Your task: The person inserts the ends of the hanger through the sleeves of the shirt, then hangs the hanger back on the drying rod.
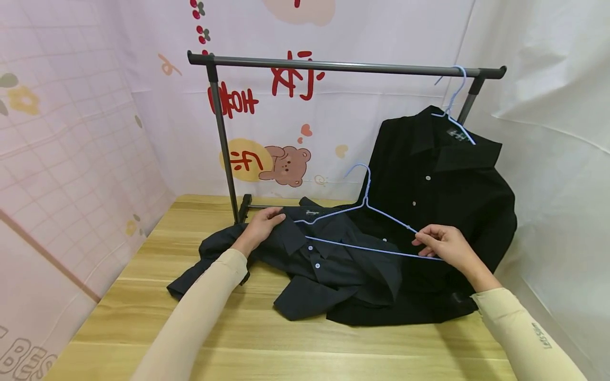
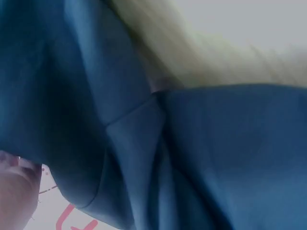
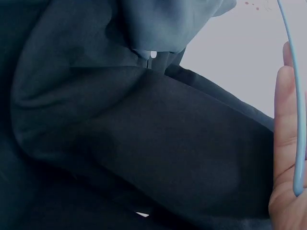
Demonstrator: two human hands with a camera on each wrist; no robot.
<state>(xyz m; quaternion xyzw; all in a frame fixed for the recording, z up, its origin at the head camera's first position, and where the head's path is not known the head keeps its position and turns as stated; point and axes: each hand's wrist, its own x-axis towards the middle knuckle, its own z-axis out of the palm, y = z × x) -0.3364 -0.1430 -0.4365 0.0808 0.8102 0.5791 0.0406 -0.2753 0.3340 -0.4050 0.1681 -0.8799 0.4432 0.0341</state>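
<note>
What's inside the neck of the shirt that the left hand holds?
A label and part of the blue hanger show there. The hanger's end nearest the left hand is covered by the shirt, so it cannot be seen.

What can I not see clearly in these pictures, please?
Head: left end of held hanger, hidden by lower shirt.
Head: lettering on lower label, too small.
Head: right foot of rack, behind hanging shirt.
Left wrist: most of left hand, cut by left edge.
Right wrist: part of right hand, cut by right edge.
</note>
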